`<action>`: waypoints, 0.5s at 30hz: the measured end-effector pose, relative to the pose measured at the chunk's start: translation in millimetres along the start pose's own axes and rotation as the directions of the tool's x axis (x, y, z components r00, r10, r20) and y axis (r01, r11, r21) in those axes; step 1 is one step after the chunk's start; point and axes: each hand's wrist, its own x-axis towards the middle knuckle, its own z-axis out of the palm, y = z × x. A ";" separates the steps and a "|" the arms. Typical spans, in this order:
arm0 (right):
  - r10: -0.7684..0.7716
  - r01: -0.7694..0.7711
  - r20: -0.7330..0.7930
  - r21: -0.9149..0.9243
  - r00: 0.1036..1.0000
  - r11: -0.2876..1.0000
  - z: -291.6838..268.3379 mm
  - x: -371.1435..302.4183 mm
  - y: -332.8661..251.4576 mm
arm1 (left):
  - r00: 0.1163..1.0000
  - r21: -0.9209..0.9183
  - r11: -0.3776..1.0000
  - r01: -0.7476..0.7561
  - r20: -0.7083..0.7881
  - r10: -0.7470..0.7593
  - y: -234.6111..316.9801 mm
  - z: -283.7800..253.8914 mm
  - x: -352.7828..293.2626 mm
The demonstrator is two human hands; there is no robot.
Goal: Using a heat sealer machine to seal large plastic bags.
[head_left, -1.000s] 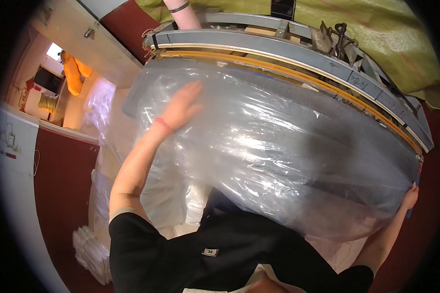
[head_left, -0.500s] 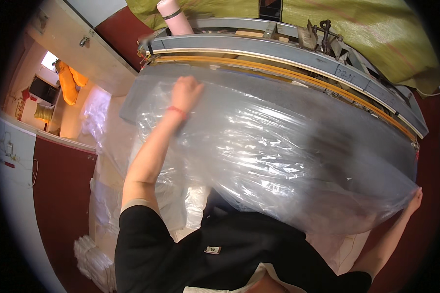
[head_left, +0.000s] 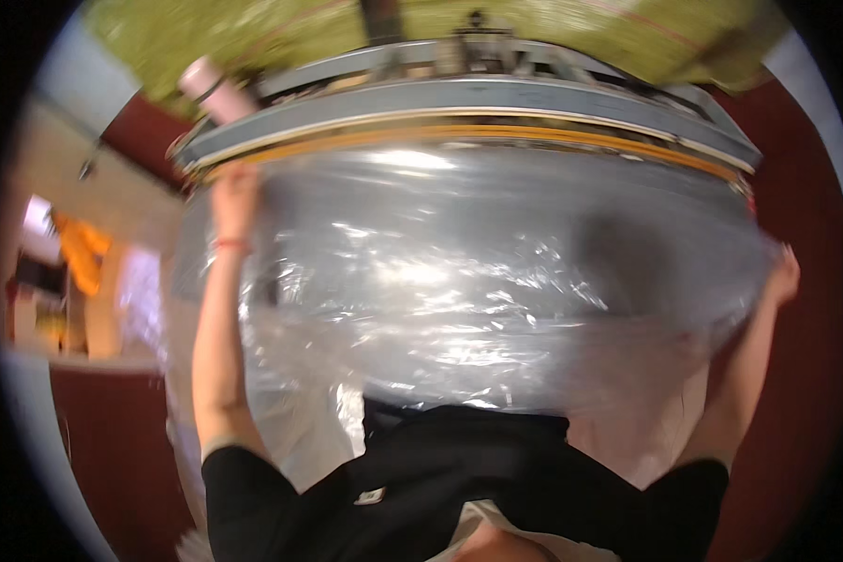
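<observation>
A wide clear plastic sheet [head_left: 421, 244] lies spread over the grey work surface, wrinkled and shiny, its near side hanging toward my body. At its far left corner my left hand [head_left: 236, 201], a red band at the wrist, is closed on the plastic, close to the orange strip [head_left: 403, 134]. My right hand [head_left: 785, 274] grips the sheet's right edge, fingers curled round it. Motion smears the left fingers a little. Beyond the sheet runs a long grey metal bar [head_left: 459, 96], part of the bench-like machine.
A pink bottle [head_left: 217, 91] stands behind the bar's left end. Yellow-green woven sheeting [head_left: 571, 28] covers the back. Metal clamp-like fittings [head_left: 478, 47] sit behind the bar. To the left is a doorway with an orange thing [head_left: 82, 253] beyond it. Dark red wall [head_left: 796, 178] borders the right.
My left hand has drawn the sheet's corner out to the left, up to the orange strip. The plastic now lies flatter and wider. My right hand still holds its edge; the view has turned.
</observation>
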 end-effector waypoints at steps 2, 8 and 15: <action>-0.161 0.149 -0.084 -0.127 0.983 0.981 47.9 5.6 -23.0 | 0.962 -0.666 0.740 0.096 -0.131 -0.242 -36.2 -3.2 16.3; -0.053 0.062 -0.045 0.228 0.998 0.972 168.7 -36.6 -94.0 | 0.917 -0.447 0.873 0.195 -0.233 -0.324 -135.9 37.1 32.0; 0.322 -0.382 0.206 0.512 0.924 0.769 189.4 -36.6 -132.8 | 0.939 -0.667 0.728 0.159 -0.127 -0.321 -192.3 53.4 61.3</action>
